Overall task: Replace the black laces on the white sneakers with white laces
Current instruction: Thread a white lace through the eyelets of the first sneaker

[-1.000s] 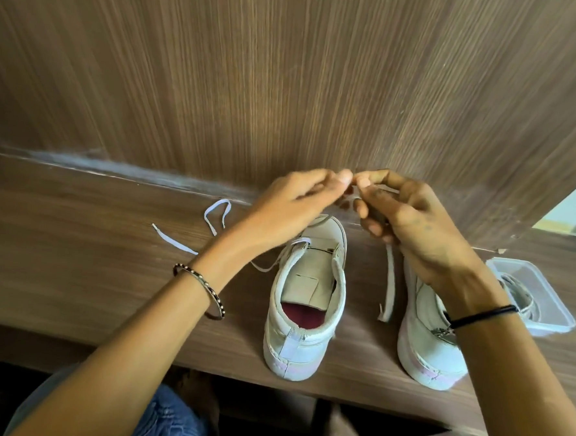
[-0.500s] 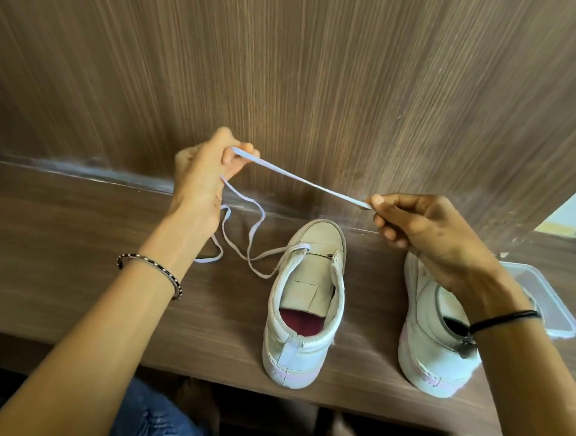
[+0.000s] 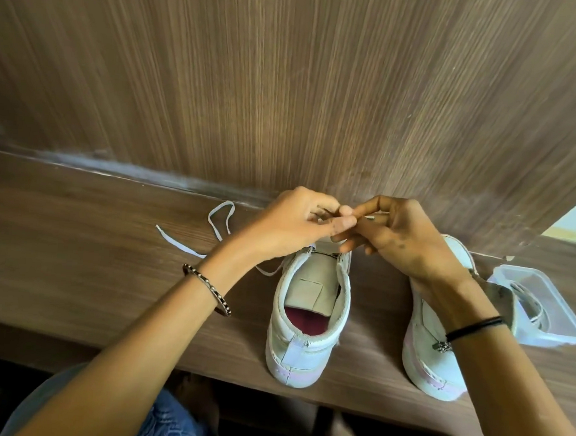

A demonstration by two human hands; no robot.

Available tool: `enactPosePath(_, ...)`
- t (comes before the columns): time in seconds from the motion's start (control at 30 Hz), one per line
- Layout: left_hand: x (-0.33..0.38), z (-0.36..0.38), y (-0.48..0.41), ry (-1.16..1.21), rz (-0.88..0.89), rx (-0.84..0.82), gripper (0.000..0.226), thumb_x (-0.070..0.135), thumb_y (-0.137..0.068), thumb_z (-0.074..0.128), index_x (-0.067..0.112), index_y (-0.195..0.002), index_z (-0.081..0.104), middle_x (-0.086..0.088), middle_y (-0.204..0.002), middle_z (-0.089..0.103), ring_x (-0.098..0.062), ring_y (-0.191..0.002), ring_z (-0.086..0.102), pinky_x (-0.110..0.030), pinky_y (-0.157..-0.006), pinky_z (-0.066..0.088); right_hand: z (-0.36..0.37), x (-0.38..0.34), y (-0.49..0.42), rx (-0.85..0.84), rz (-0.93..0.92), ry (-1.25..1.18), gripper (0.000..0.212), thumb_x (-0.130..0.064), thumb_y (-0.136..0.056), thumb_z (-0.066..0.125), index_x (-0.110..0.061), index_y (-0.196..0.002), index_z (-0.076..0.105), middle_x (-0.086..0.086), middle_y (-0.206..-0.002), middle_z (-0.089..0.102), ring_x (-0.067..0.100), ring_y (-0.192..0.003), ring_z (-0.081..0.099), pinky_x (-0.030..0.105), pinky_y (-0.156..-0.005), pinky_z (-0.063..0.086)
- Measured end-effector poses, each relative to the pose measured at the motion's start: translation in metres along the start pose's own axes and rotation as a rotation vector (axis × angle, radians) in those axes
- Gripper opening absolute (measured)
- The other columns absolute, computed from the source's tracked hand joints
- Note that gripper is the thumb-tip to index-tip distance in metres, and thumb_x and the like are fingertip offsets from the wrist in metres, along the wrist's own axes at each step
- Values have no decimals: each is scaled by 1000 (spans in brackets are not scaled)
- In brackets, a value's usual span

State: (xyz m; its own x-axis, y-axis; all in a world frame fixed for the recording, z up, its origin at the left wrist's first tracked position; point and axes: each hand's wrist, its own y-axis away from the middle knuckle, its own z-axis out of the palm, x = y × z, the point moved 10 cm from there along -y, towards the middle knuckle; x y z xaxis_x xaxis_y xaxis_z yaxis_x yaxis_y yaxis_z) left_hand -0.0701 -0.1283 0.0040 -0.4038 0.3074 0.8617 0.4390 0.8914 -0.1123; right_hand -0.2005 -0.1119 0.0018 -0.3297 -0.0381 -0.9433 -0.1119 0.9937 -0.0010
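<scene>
Since the wide pull of half a second back has ended, I see on the desk (image 3: 75, 255) the middle sneaker (image 3: 306, 340) with the left hand (image 3: 289, 224) and right hand (image 3: 403, 238) met over its toe, fingers (image 3: 343, 222) of both curled and pinching the white lace (image 3: 177, 243), its slack now lying left of the shoe, its tip (image 3: 370, 217) poking from the right pinch; I judge one pull-through finished, next eyelet due

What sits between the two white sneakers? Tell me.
Only bare wooden ledge between the left sneaker and the right sneaker, in the head view.
</scene>
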Motion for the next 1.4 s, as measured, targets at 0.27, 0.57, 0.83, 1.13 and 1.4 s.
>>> enactPosePath(0.27, -16, -17, -1, -115, -98, 103, 17, 27, -94, 73, 15, -85, 81, 1, -68, 74, -10, -66, 73, -23, -52, 55, -16, 1, 10, 128, 92, 330, 54, -69, -87, 63, -16, -89, 72, 8, -79, 76, 19, -68, 75, 31, -64, 61)
enactPosePath(0.57, -22, 2, -5, -277, -115, 28, 14, 20, -94, 70, 17, -86, 81, 0, -77, 76, -10, -78, 70, -34, -75, 57, 4, 34, 13, -91, 339, 370, 27, -35, -83, 79, -8, -84, 80, 2, -78, 79, 12, -79, 78, 43, -94, 60)
enactPosePath(0.83, -25, 6, -4, -238, -125, -19, 11, 22, -94, 71, 19, -92, 81, 3, -82, 77, -5, -79, 70, -22, -71, 55, 5, 36, 18, -173, 366, 22, 10, 6, -90, 68, 7, -93, 78, 16, -97, 79, 18, -97, 76, 17, -75, 60)
enactPosePath(1.13, -23, 6, 2, -177, -143, -79, 11, 28, -87, 79, 17, -87, 82, 16, -46, 55, 4, -44, 46, -11, -47, 30, 5, 36, 17, -170, 367, 45, 10, 4, -92, 68, 3, -92, 78, 11, -93, 80, 12, -91, 76, 16, -75, 59)
enactPosePath(1.4, -19, 10, 1, -222, -129, -61, 11, 30, -87, 78, 22, -80, 82, 12, -50, 50, -1, -44, 42, -21, -51, 31, 7, 35, 17, -181, 369, 69, 14, 3, -94, 66, 0, -91, 79, 9, -92, 80, 11, -92, 76, 15, -76, 59)
